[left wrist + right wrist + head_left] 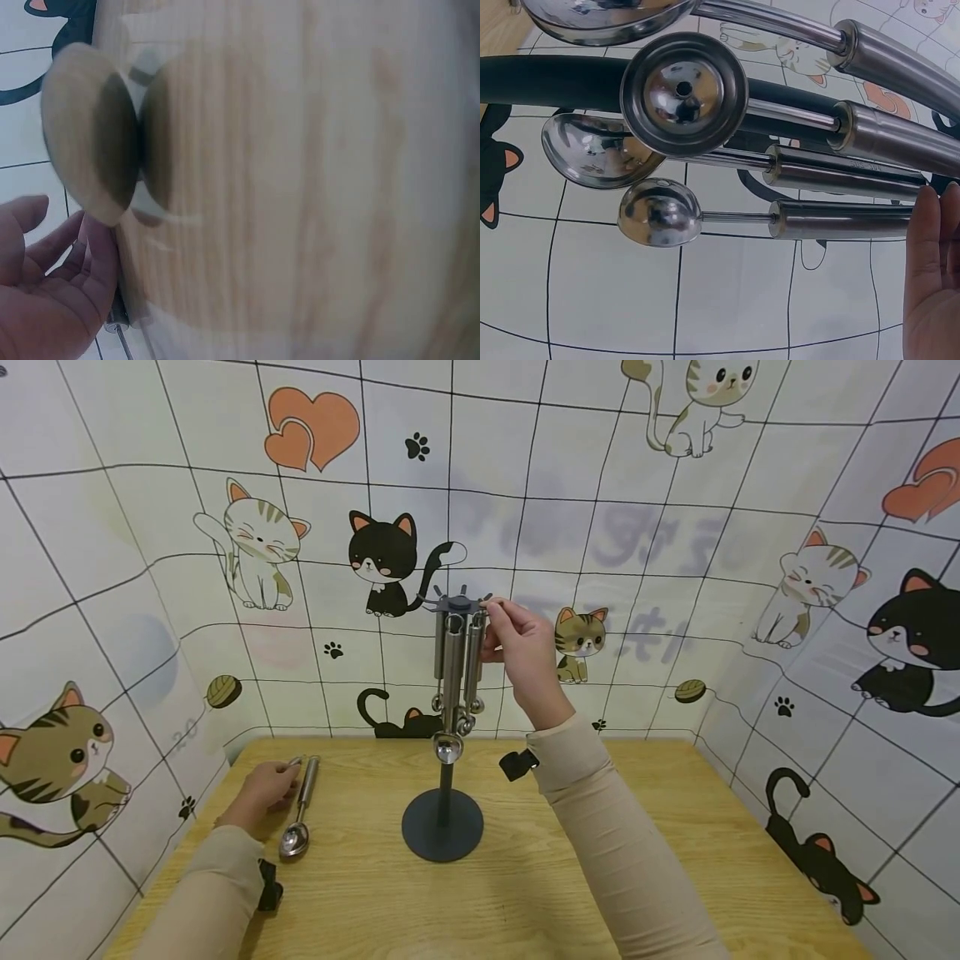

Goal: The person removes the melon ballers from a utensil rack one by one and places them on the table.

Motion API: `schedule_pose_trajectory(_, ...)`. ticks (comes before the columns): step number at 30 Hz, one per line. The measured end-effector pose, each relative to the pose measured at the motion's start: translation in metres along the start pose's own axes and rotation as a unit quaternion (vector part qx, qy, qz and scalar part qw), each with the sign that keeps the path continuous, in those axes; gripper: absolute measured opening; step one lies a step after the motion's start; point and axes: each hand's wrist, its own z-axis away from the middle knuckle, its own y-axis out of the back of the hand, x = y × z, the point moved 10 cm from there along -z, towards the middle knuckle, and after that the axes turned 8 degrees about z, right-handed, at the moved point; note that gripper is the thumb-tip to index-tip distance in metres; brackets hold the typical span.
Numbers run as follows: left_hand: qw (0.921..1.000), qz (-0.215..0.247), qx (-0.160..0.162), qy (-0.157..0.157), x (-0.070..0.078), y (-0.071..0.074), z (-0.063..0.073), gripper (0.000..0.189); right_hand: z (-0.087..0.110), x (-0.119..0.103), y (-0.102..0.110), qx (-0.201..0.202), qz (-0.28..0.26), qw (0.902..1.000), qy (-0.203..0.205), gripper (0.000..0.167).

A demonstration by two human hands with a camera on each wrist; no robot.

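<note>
My right hand point(525, 652) is at the top of a dark stand point(442, 827). Its thumb and index finger pinch the upper end of a metal scoop point(660, 214) beside a hook. Other steel utensils point(452, 668) hang there, bowls down; one round bowl point(684, 94) has a small centre hole. On the left of the table my left hand point(266, 793) lies low, its fingers by a second steel handle point(116, 315) mostly hidden by the hand. In the left wrist view its thumb stands apart from the fingers. Right of it lies a steel scoop point(295, 839).
The wooden table point(360, 893) is bounded by a white tiled-pattern cloth point(637, 527) with printed cats at the back and sides. A black wrist camera point(519, 765) sits at the right cuff, and another point(270, 887) at the left.
</note>
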Motion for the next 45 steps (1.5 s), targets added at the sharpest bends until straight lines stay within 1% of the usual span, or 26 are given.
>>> schedule_pose_trajectory(4, 1.0, 0.002, 0.002, -0.005, 0.001, 0.001, 0.001, 0.056, 0.0, -0.001, -0.001, -0.001, -0.004, 1.0, 0.002, 0.027)
schedule_pose_trajectory(7, 0.9999, 0.011, 0.005, -0.002, 0.001, 0.002, 0.002, 0.056, -0.001, -0.002, -0.002, -0.002, -0.005, 1.0, 0.005, 0.025)
schedule_pose_trajectory(11, 0.9999, 0.01, 0.004, -0.005, 0.006, 0.002, 0.006, 0.053, -0.002, -0.003, -0.004, -0.004, -0.003, 1.0, 0.008, 0.025)
schedule_pose_trajectory(12, 0.9999, 0.0, 0.002, -0.011, 0.009, 0.002, 0.007, 0.053, -0.002, -0.003, -0.004, -0.004, -0.002, 1.0, 0.008, 0.025)
schedule_pose_trajectory(14, 0.9997, -0.005, -0.003, -0.022, 0.015, 0.001, 0.011, 0.053, -0.003, -0.002, -0.003, -0.002, -0.001, 1.0, 0.008, 0.025)
schedule_pose_trajectory(17, 0.9987, -0.01, -0.013, -0.048, 0.031, -0.002, 0.019, 0.053, -0.003, -0.001, -0.002, 0.001, 0.002, 1.0, 0.009, 0.025)
schedule_pose_trajectory(18, 0.9982, -0.01, -0.015, -0.058, 0.038, -0.004, 0.021, 0.053, -0.003, -0.001, -0.002, 0.001, 0.003, 0.9999, 0.01, 0.025)
schedule_pose_trajectory(19, 0.9977, 0.001, -0.017, -0.066, 0.047, -0.006, 0.023, 0.052, -0.003, -0.002, -0.001, 0.001, 0.003, 0.9999, 0.01, 0.025)
schedule_pose_trajectory(21, 0.9957, 0.003, -0.022, -0.09, 0.068, -0.01, 0.029, 0.052, -0.002, -0.002, -0.001, 0.001, 0.004, 0.9999, 0.011, 0.025)
schedule_pose_trajectory(24, 0.9896, -0.003, -0.037, -0.139, 0.112, -0.021, 0.044, 0.05, -0.001, -0.002, 0.001, 0.002, 0.002, 0.9999, 0.012, 0.026)
schedule_pose_trajectory(26, 0.9837, -0.006, -0.05, -0.173, 0.143, -0.031, 0.057, 0.049, 0.0, -0.002, 0.001, 0.003, 0.0, 0.9999, 0.012, 0.027)
schedule_pose_trajectory(28, 0.9759, -0.013, -0.056, -0.21, 0.171, -0.041, 0.07, 0.047, 0.0, -0.001, 0.001, 0.003, -0.002, 1.0, 0.009, 0.027)
schedule_pose_trajectory(30, 0.9674, -0.018, -0.057, -0.246, 0.195, -0.05, 0.081, 0.046, 0.0, 0.0, 0.001, 0.004, -0.001, 1.0, 0.005, 0.026)
schedule_pose_trajectory(33, 0.9531, -0.026, -0.049, -0.298, 0.227, -0.062, 0.098, 0.042, 0.001, 0.001, 0.0, 0.005, 0.001, 1.0, 0.0, 0.025)
schedule_pose_trajectory(36, 0.9414, -0.015, -0.05, -0.333, 0.254, -0.072, 0.117, 0.039, 0.001, 0.001, 0.0, 0.006, 0.001, 1.0, 0.002, 0.024)
schedule_pose_trajectory(39, 0.9344, 0.002, -0.048, -0.353, 0.277, -0.08, 0.133, 0.037, 0.001, 0.0, 0.0, 0.005, -0.002, 1.0, 0.008, 0.025)
schedule_pose_trajectory(42, 0.929, 0.013, -0.041, -0.368, 0.295, -0.087, 0.145, 0.036, 0.001, 0.0, 0.0, 0.004, -0.003, 0.9999, 0.011, 0.025)
schedule_pose_trajectory(45, 0.924, 0.022, -0.032, -0.38, 0.309, -0.092, 0.151, 0.037, 0.001, 0.0, -0.001, 0.004, -0.006, 0.9999, 0.009, 0.024)
